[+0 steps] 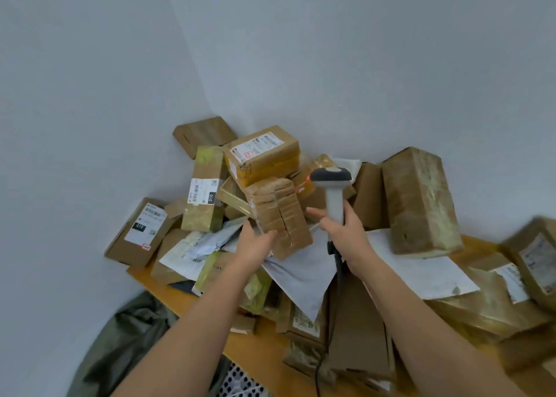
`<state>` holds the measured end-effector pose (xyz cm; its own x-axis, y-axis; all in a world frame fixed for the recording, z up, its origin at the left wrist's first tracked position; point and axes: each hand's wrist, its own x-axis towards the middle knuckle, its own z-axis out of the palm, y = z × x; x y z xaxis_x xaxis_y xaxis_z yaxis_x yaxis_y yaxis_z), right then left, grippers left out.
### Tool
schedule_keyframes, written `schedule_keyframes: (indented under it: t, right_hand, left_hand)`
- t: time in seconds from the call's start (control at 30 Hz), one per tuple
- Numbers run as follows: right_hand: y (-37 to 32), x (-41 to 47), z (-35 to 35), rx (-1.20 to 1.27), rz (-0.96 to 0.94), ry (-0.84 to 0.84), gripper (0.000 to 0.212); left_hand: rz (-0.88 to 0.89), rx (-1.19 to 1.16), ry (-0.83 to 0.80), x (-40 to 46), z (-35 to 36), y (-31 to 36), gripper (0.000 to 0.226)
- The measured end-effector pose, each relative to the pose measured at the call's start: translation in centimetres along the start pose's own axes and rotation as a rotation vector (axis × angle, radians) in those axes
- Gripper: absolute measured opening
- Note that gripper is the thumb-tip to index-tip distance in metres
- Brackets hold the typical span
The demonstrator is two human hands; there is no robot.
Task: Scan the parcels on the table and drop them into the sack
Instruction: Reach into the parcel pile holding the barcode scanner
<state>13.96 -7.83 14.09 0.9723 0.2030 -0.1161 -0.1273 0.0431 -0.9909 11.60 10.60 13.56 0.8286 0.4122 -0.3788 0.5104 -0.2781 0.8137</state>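
Brown cardboard parcel wrapped in clear tape is held up above the heap in the middle of the table, tilted, its lower end in the left hand. Left fingers curl round the parcel's lower left edge, thumb on the near face. Right hand grips the grey-white handheld barcode scanner by its handle, fingers wrapped round it, head up just beside the parcel's right side; red glow shows at the scanner head. Black cable hangs from the handle down over the near edge. Wooden table carries a pile of brown boxes and white poly mailers reaching the far corner by the wall. Large tape-wrapped box stands toward the right edge. Olive-green sack sits below the table's left edge.
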Motion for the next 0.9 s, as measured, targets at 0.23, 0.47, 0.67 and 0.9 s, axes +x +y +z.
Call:
schedule_keyframes:
  t: [0.23, 0.47, 0.67, 0.9]
  right_hand:
    - [1.4, 2.4, 3.2, -0.085, -0.012, -0.034, 0.057]
    - [1.4, 1.3, 4.0, -0.159, -0.101, 0.076, 0.091]
    - [-0.3, -0.5, 4.7, -0.147, -0.148, 0.196, 0.091]
    - [-1.9, -1.5, 4.9, -0.013, -0.07, 0.207, 0.087]
  left_hand:
    - [-0.037, -0.172, -0.174, -0.4, -0.6, 0.0, 0.055]
    - [0.11, -0.119, -0.138, -1.2, -0.8, -0.1, 0.058]
    - [0.327, 0.053, -0.169, -2.9, -1.9, 1.6, 0.067]
    - [0.442, 0.091, -0.151, -3.6, -3.7, 3.2, 0.049]
